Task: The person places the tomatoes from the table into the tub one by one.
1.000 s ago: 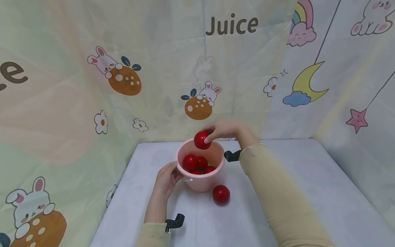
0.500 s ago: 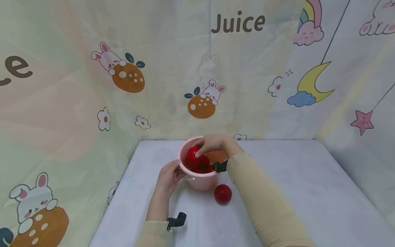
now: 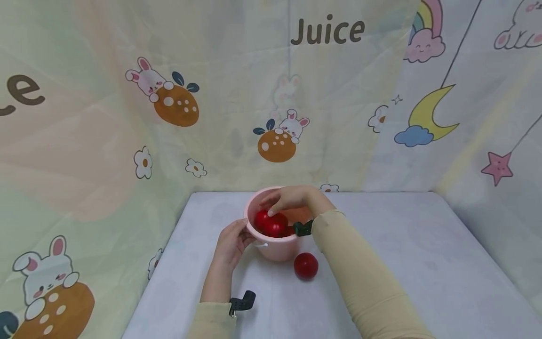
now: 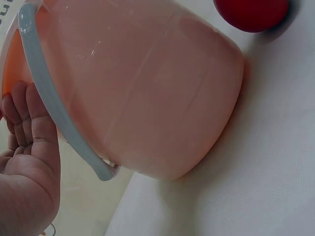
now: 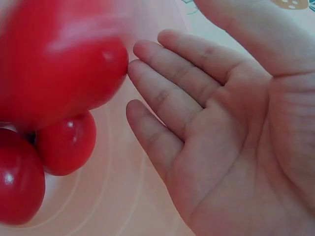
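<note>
A pink bucket [image 3: 277, 252] stands on the table, several glossy red round fruits [image 3: 275, 227] inside it. My left hand [image 3: 230, 242] holds its near-left rim; in the left wrist view the fingers reach the rim beside the pale grey handle [image 4: 51, 101]. Over the bucket's mouth, my right hand [image 3: 296, 197] dips its fingers inside. The right wrist view shows that palm with fingers spread and nearly straight, holding nothing. A large, blurred red fruit [image 5: 59, 73] lies just beyond the fingertips, above smaller-looking ones. Another red fruit [image 3: 306, 266] sits on the table by the bucket's near-right side.
A white-covered table [image 3: 381, 263] carries the bucket and the lone fruit. Behind it and to the left hangs a printed cloth [image 3: 220, 94] with cartoon rabbits, close to the table's back edge. Black wrist straps [image 3: 243, 301] are on both arms.
My right hand has lowered a red fruit from above the bucket into it and let go; the fruit has dropped among the others. The left hand keeps its hold on the rim.
</note>
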Demonstrator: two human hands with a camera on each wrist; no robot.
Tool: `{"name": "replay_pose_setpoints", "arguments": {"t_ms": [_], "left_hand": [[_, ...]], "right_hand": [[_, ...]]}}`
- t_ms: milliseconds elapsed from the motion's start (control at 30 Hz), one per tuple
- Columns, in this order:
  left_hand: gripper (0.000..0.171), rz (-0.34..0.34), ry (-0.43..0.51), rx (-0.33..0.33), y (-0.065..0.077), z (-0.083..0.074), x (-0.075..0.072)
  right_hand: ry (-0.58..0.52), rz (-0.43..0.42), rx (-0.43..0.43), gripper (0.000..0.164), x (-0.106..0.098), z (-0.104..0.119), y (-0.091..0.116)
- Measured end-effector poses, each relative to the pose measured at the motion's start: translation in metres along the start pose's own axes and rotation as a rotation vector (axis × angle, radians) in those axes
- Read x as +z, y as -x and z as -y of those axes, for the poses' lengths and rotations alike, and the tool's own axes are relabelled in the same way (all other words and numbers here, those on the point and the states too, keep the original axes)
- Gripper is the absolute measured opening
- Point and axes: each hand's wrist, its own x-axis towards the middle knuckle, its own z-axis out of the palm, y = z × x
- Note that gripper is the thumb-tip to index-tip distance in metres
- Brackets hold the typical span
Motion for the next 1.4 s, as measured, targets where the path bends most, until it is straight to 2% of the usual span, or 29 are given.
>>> {"name": "replay_pose_setpoints", "arguments": {"t_ms": [233, 500, 733, 900, 1067, 1200, 1400], "left_hand": [[0.043, 0.001, -0.002, -0.003, -0.001, 0.000, 0.000], [0.046, -0.007, -0.022, 0.010, 0.001, 0.000, 0.000], [0.042, -0.014, -0.010, 0.001, 0.000, 0.002, 0.000], [0.044, -0.006, -0.012, 0.025, -0.001, 0.002, 0.000], [0.042, -0.013, -0.001, 0.016, -0.001, 0.002, 0.000], [0.041, -0.012, 0.004, 0.008, -0.001, 0.001, -0.001], [0.044, 0.002, 0.008, 0.015, -0.003, 0.002, 0.000]], "right_hand": [[0.024, -0.013, -0.008, 0.063, -0.001, 0.000, 0.002], [0.163, -0.099, -0.077, 0.051, -0.009, 0.002, 0.011], [0.216, -0.131, -0.147, 0.054, -0.021, 0.003, 0.025], [0.211, -0.139, -0.213, 0.061, -0.030, 0.005, 0.054], [0.167, -0.161, -0.275, 0.059, -0.036, -0.007, 0.090], [0.157, -0.195, -0.335, 0.058, -0.033, -0.028, 0.119], [0.123, -0.245, -0.363, 0.053, -0.012, -0.075, 0.151]]}}
